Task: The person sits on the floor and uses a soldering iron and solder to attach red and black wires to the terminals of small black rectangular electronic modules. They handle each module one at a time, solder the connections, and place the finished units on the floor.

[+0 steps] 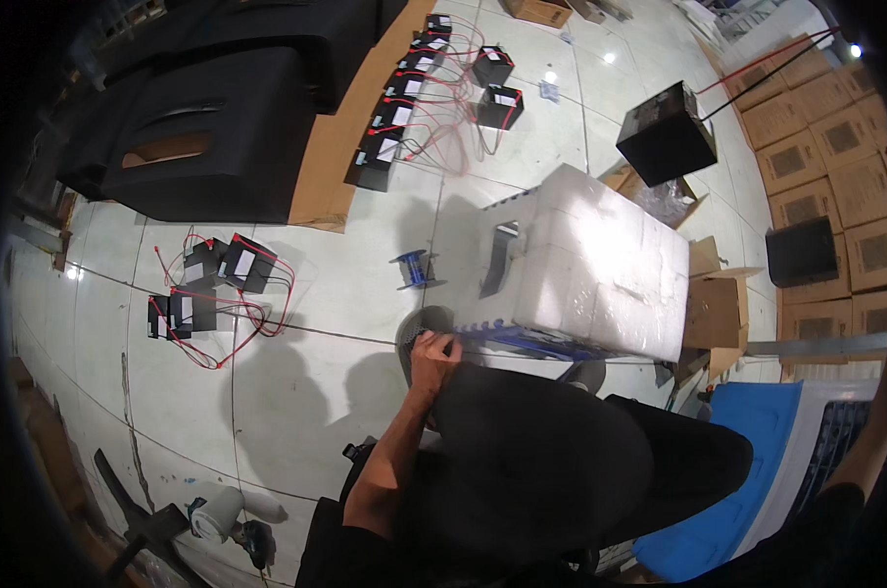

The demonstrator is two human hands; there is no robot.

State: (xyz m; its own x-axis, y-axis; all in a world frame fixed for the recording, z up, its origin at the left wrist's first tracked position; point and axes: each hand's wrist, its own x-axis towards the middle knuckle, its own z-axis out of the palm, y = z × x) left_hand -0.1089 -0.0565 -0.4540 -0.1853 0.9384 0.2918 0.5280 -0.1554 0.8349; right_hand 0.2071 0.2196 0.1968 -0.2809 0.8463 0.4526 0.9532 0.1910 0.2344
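Note:
My left hand (pixel 435 361) is beside my black-clad knee (pixel 541 451), above a dark grey mesh shoe (pixel 426 318). Its fingers are curled in, and whatever lies between them, if anything, is hidden. Just past it stands a large white foam block (pixel 605 265) with clear plastic over it, on a white and blue base with a handle slot. A spool of blue wire (pixel 415 269) stands on the tiles beyond the hand. At the right edge my right forearm (pixel 879 421) reaches up, its hand lost in the dark rim. A black battery (pixel 669 132) with red and black cables shows at the upper right.
Several small black batteries with red leads (pixel 213 284) lie at left, and a row of them (pixel 394 118) at the back. Large black casings (pixel 218 127) rest on cardboard. Stacked cartons (pixel 815 176) line the right, near a blue and white unit (pixel 722 470). A drill (pixel 254 544) lies lower left.

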